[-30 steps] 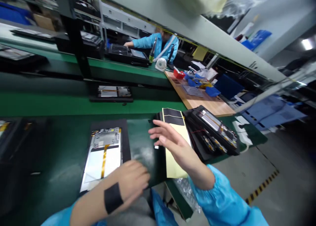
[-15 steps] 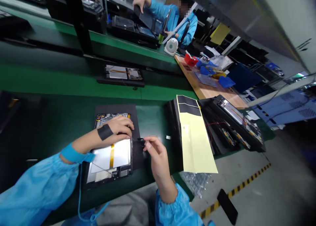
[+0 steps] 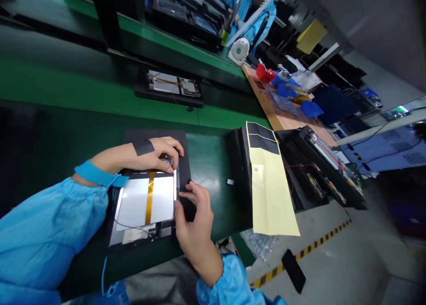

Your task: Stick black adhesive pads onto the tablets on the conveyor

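Note:
An opened tablet (image 3: 133,203) lies on a black mat (image 3: 185,147), its silver battery crossed by an amber tape strip (image 3: 149,203). My left hand (image 3: 156,153) rests over the tablet's upper part, fingers bent. Its thumb and forefinger come together at the right edge; what they pinch is too small to make out. A black patch sticks to the back of that hand. At the same edge, lower down, my right hand (image 3: 196,220) has its thumb and forefinger close together. Whatever lies between them is hidden. A thin dark wire runs across the tablet's bottom.
A yellow sheet with black pads (image 3: 273,189) leans over a black stack right of the mat. A small metallic piece (image 3: 230,181) lies between. Another opened tablet (image 3: 173,86) sits behind. More units (image 3: 333,163) stand at the far right. A co-worker's blue sleeve (image 3: 266,21) shows beyond.
My right hand has moved left from beside the tablet, where it pinched a small black piece, to the tablet's edge. My left hand has shifted up, baring more of the battery.

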A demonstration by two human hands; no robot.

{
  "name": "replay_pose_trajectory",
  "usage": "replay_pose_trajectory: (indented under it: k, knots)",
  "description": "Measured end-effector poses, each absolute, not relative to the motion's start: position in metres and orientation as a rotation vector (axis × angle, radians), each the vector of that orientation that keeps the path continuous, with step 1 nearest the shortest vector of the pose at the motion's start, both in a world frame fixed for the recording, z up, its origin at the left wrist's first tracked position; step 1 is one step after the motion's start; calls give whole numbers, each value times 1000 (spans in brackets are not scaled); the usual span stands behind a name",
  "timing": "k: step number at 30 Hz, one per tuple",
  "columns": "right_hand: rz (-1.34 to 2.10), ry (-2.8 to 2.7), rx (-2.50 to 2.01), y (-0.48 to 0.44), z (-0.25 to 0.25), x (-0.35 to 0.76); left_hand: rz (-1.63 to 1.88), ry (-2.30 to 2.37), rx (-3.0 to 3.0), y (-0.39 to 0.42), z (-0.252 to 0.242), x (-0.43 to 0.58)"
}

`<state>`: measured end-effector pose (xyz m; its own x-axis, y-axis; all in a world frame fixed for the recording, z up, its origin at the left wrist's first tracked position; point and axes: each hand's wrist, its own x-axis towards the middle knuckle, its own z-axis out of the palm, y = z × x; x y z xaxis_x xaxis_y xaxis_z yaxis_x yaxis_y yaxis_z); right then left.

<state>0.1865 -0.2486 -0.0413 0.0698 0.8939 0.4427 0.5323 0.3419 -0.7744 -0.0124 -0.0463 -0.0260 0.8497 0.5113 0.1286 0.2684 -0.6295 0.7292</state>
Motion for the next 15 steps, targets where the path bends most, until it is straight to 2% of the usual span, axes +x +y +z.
replay_pose_trajectory:
  k: [4,15]
  knots:
    - [348,-1583,-1325,-251,-40,180,462,586,2330,-52,-28,-5]
    - [401,-1549,-1354,-264,-41,172,621,631,2455,-77,-31,3]
